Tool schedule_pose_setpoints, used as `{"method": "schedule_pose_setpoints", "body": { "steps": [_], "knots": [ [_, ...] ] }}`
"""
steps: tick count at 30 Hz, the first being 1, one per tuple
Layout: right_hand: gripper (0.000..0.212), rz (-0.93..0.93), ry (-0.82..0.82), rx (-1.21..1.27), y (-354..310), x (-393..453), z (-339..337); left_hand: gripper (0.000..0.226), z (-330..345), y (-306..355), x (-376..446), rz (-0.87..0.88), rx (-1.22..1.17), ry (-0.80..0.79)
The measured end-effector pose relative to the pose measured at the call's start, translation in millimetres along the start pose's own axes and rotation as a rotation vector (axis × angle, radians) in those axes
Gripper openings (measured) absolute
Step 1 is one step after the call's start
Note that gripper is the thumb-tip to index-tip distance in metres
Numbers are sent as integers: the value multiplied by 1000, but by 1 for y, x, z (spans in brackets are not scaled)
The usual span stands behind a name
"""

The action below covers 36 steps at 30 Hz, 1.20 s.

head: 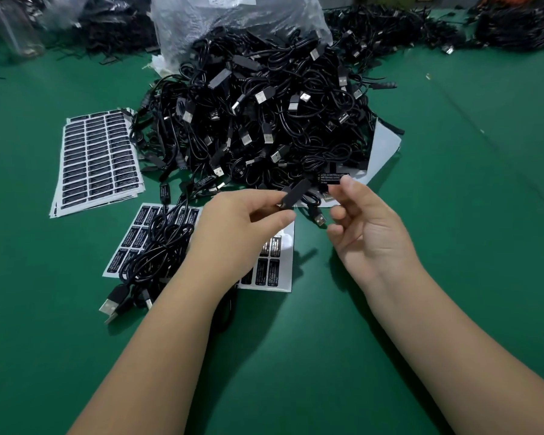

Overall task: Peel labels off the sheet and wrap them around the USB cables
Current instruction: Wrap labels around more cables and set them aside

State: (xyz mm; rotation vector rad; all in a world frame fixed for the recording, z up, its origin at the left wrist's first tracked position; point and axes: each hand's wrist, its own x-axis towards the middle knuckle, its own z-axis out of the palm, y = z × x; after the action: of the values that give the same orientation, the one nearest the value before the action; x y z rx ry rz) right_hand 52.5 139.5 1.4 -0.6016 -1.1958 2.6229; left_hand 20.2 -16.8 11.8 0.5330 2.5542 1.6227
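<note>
Bench: a green mat [453, 183] is covering the whole bench, with more black cable heaps lying along the far edge.
Label stack: a stack of full label sheets [98, 158] is lying toward the left edge of the bench, just beside the big pile.
Finished bundle: a small coil of black USB cables [157, 252] is lying across the left part of the working label sheet [275, 262], plugs pointing toward the near edge.
Cable pile: a large heap of black USB cables [258, 120] is sitting mid-bench, spilling from a clear plastic bag [233, 23] toward the far edge.
Left hand: the left hand [236, 227] is hovering over the working sheet, thumb and forefinger pinching a black controller box [294, 193] on a cable, tilted up to the right.
Right hand: the right hand [365, 227] is holding a peeled black label [332, 178] at its fingertips, just beside the box; whether the two are touching, I cannot tell.
Backing sheet: a blank white sheet [385, 146] is showing under the pile's right side.
</note>
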Motion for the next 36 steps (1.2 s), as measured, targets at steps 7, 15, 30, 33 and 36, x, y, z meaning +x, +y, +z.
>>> {"method": "schedule_pose_setpoints", "body": {
  "steps": [7,15,30,33,36],
  "knots": [
    [5,11,-49,-57,0,-2,1,33,3,2,-1,85,13,28],
    [8,-9,-65,-157,2,-1,-1,25,7,-7,0,202,304,59],
    [19,1,-47,-231,4,-1,0,19,9,-8,0,106,200,108],
    [7,-24,-36,-308,3,-3,0,21,9,-10,1,105,193,75],
    [14,-88,-26,-418,4,-3,-1,17,9,-10,0,119,171,49]
  ]
}}
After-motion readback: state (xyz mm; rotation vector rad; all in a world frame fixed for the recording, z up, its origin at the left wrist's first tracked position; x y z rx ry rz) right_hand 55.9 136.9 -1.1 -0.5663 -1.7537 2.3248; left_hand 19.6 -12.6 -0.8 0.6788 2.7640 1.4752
